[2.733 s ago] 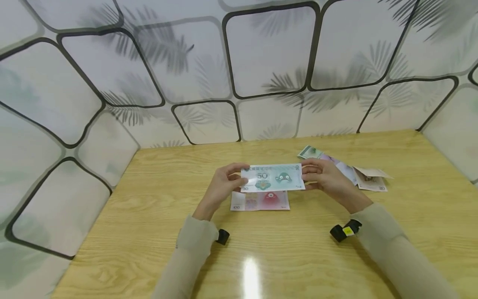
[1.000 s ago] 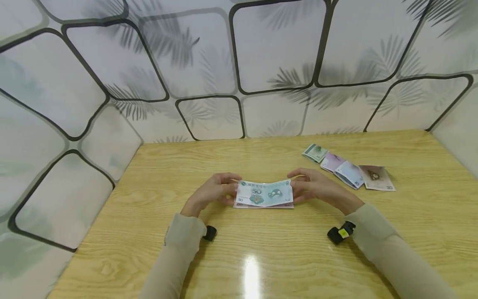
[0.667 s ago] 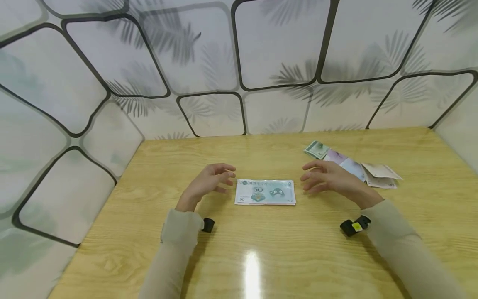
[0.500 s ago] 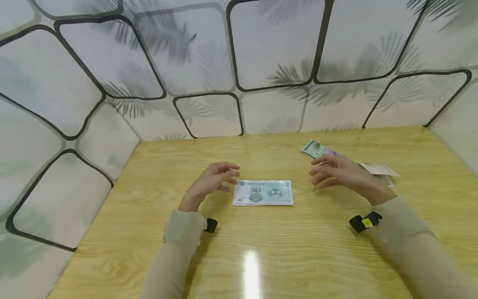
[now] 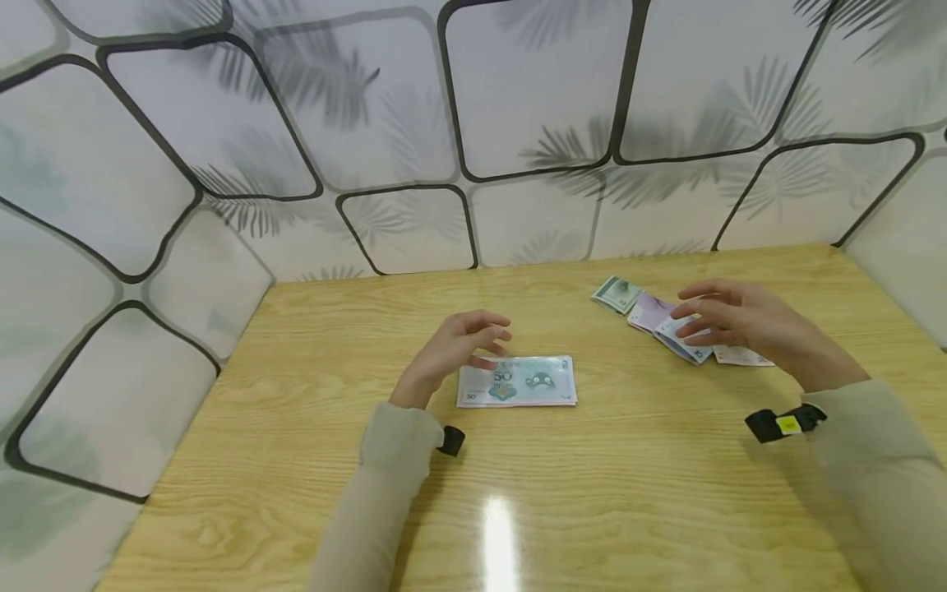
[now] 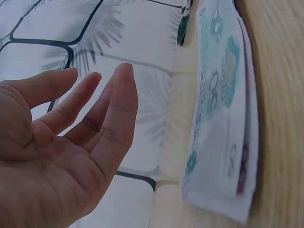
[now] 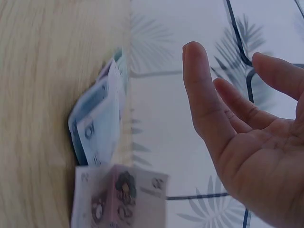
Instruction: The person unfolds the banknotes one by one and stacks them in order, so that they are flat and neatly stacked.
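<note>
We find the 50 note on the wooden table, atop a second note. We record the left hand near it and the right hand near folded notes, both with fingers apart.

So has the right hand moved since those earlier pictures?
Yes: in the head view, the right hand has gone rightward and closer to the wall, judged against the green note at the back.

The right hand, fingers loose, is apart from a folded blue money note and a pinkish-brown note. Both notes are on the wooden table, and the wall has grey leaves
</note>
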